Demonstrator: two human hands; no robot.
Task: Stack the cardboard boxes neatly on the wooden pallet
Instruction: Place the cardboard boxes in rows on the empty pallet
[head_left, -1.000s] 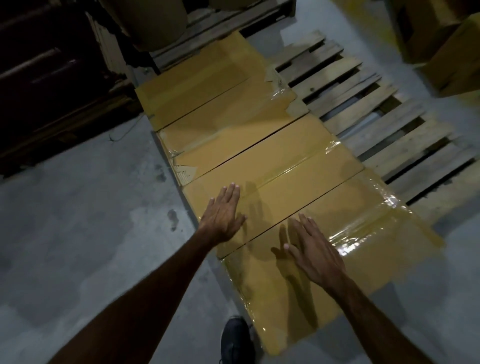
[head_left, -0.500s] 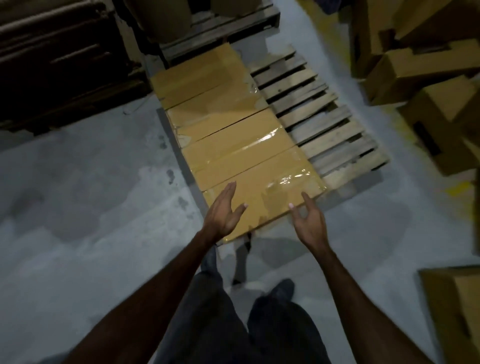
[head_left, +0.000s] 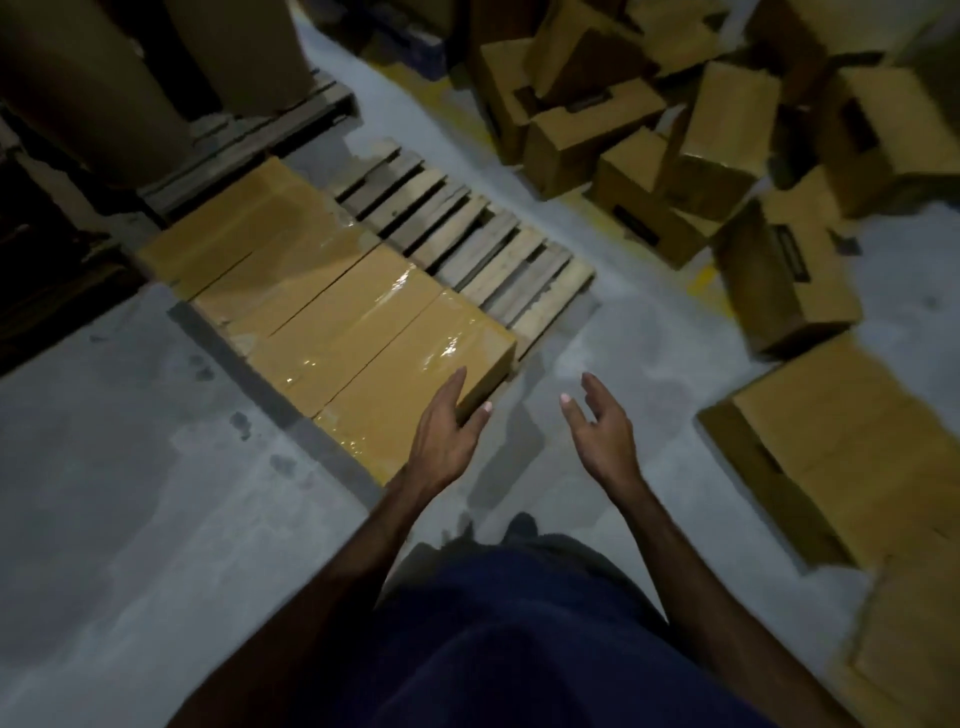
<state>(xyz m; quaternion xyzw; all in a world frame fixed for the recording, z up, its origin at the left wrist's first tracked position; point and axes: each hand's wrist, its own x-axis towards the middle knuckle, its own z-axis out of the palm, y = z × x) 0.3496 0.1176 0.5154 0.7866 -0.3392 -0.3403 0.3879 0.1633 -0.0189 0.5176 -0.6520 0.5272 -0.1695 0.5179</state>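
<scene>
Wooden pallet (head_left: 470, 249): centre of frame, right half bare slats.
Row of taped boxes (head_left: 332, 312): four, side by side along the pallet's left half, flush.
Loose boxes (head_left: 691, 140): heaped upper right on the floor; nearest box (head_left: 831, 441) at right edge.
Left hand (head_left: 441, 436): fingers straight, relaxed, over the near corner of the row; contact unclear.
Right hand (head_left: 602, 431): fingers loosely spread, holding nothing, above the floor.
Advice: fetch the nearest box, grip both ends, set it tight against the row, edges aligned.
</scene>
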